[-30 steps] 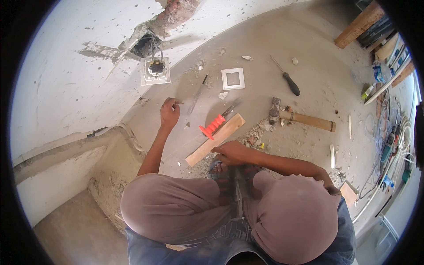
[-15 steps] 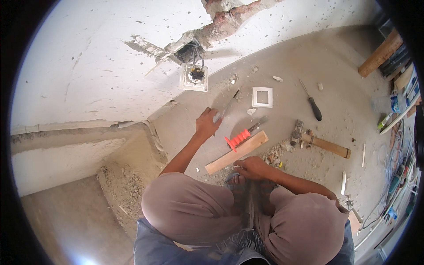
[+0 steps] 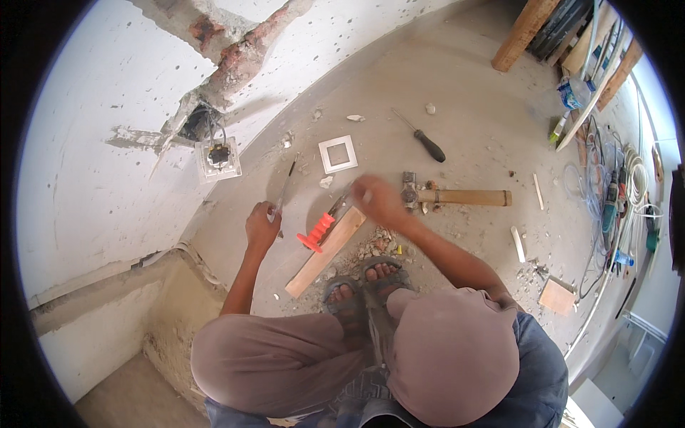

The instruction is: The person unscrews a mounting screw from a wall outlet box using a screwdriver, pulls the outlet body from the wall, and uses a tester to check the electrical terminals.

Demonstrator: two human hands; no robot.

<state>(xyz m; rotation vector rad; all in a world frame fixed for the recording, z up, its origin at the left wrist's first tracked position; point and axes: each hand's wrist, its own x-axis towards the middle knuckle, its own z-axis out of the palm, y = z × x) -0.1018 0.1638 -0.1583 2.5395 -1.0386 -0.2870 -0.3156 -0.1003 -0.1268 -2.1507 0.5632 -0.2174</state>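
My left hand [image 3: 262, 225] is closed round the pale handle of a slim screwdriver-like tool [image 3: 285, 185], its dark tip pointing away from me. To its right lies a chisel [image 3: 318, 232] with a ribbed red-orange hand guard, beside a wooden block [image 3: 327, 252]. My right hand [image 3: 378, 202], smeared by motion, is over the far end of the block, near the chisel's metal end; its fingers are not clear. A white square frame [image 3: 337, 154] lies beyond my hands. Against the wall, a white socket or switch [image 3: 218, 158] hangs by wires from a broken-out hole.
A hammer [image 3: 464, 197] with a wooden handle lies right of my right hand. Farther off rests a black-handled screwdriver [image 3: 428, 145]. Rubble [image 3: 378, 246] is scattered before my sandalled feet. Cables [image 3: 635, 178], a power tool and timber [image 3: 524, 36] line the right side.
My right hand has moved from beside my feet up and away, to the far end of the wooden block. The view has swung right; my left hand still holds the slim tool.
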